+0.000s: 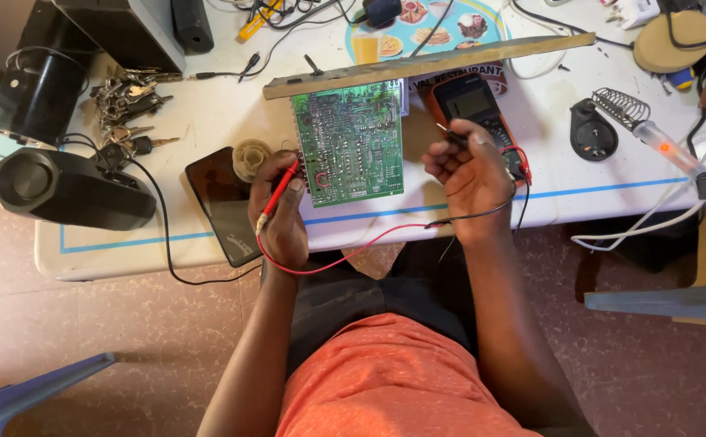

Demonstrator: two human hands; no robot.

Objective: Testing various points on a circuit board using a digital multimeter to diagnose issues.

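A green circuit board (350, 144) lies flat on the white table (207, 113), in front of me. My left hand (282, 212) grips a red test probe (280, 194) at the board's left edge, tip pointing toward the board. My right hand (470, 174) pinches a black test probe (452, 136) just right of the board, over the lower part of an orange-cased multimeter (473, 105). Red and black leads (353, 249) hang in a loop between my hands, off the table's front edge.
A dark phone (222, 202) lies left of my left hand, beside a solder spool (251, 155). Keys (126, 105), black speakers (70, 188), a wooden strip (426, 65), a soldering iron with coil stand (652, 129) and cables crowd the table.
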